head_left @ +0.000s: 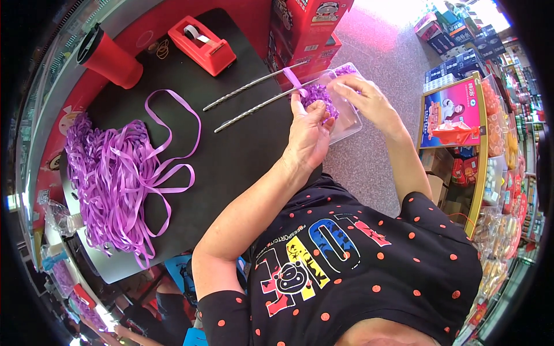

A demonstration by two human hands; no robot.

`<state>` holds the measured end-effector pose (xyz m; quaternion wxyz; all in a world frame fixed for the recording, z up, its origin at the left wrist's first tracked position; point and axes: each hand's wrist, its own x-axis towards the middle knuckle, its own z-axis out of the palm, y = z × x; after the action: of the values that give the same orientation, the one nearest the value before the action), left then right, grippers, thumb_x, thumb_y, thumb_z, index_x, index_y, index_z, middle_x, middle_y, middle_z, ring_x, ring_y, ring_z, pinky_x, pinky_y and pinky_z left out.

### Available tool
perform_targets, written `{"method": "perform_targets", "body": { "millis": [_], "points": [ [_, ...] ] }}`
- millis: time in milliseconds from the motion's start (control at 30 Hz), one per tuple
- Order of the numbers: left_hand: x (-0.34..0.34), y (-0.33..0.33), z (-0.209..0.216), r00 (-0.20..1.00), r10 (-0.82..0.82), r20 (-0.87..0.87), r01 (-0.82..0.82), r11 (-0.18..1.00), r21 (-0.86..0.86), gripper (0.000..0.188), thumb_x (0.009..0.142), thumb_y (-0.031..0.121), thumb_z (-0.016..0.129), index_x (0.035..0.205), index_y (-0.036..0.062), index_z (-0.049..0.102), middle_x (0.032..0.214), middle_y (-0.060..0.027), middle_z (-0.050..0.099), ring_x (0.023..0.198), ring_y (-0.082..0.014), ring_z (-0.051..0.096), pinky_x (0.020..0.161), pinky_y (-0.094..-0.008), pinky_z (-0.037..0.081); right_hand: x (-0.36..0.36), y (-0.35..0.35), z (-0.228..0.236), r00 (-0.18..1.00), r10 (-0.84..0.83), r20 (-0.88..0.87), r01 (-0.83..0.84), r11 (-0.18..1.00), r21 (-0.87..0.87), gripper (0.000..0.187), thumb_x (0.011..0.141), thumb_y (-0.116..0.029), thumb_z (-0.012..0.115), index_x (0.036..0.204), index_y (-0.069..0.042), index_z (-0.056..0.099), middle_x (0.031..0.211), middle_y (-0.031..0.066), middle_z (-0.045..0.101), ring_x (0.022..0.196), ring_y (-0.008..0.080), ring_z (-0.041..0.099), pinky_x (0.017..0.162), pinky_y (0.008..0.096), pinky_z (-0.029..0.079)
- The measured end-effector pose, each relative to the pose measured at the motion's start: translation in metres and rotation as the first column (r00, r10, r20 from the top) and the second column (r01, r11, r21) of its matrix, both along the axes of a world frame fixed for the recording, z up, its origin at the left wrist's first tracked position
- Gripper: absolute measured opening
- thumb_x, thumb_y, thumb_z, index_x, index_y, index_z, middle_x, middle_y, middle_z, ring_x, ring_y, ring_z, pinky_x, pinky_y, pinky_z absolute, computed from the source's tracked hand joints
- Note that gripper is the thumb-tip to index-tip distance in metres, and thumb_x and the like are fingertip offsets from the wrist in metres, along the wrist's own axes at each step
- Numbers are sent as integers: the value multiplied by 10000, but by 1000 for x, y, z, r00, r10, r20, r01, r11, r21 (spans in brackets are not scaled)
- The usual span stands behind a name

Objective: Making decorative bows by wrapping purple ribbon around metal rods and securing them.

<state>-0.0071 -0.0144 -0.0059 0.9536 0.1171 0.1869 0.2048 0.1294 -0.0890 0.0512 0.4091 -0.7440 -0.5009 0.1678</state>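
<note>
My left hand (309,132) is closed beside the ends of two thin twisted metal rods (254,111), its thumb and fingers pinching a frilly gathered purple ribbon (317,95). A flat loop of the ribbon (292,78) spans both rods. Close to its right, my right hand (366,101) hovers over a clear plastic box (349,130), fingers stretched toward the gathered ribbon; whether its fingertips touch the ribbon cannot be made out. More purple pieces (346,70) show at the box's far end. The rods jut out leftward above a black tabletop (231,158).
A big heap of loose purple ribbon (115,179) lies on the table's left, with loops trailing right. Behind it stand a red cup (112,60), rubber bands (163,51) and a red tape dispenser (202,46). Red cartons (306,29) rise beyond. Stocked shelves (496,150) line the right.
</note>
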Motion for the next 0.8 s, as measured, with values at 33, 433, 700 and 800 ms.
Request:
{"method": "perform_targets", "body": {
  "millis": [33,433,700,800],
  "points": [
    [0,0,0,1000,3,3,-3,1000,5,686,897,54,572,1415,309,202,1012,19,533,860,-108,521,814,-345,405,1,-3,-3,1000,1,0,-1,1000,1,267,895,-224,607,1050,-13,659,868,24,647,793,55,547,711,234,446],
    [-6,2,5,1000,0,-27,-1,998,-61,830,874,70,615,1470,333,101,1139,-33,464,986,-168,462,873,-373,412,16,21,13,974,95,-205,-129,979,-157,191,865,-185,641,906,2,630,784,-15,570,759,61,505,668,237,424],
    [-6,2,5,1000,-19,1,19,995,-99,843,859,100,648,1468,342,118,1158,-21,452,1017,-183,435,903,-387,403,37,99,23,824,565,-44,-530,741,-413,247,896,-257,579,898,-11,589,804,62,599,785,149,554,723,307,437],
    [-6,1,7,1000,-16,-11,14,991,-132,816,868,107,637,1466,345,134,1152,-19,452,999,-175,439,906,-389,397,37,111,19,811,584,-38,-520,688,-507,262,891,-274,580,897,-13,591,801,84,599,777,185,562,716,336,438]
  ]
}}
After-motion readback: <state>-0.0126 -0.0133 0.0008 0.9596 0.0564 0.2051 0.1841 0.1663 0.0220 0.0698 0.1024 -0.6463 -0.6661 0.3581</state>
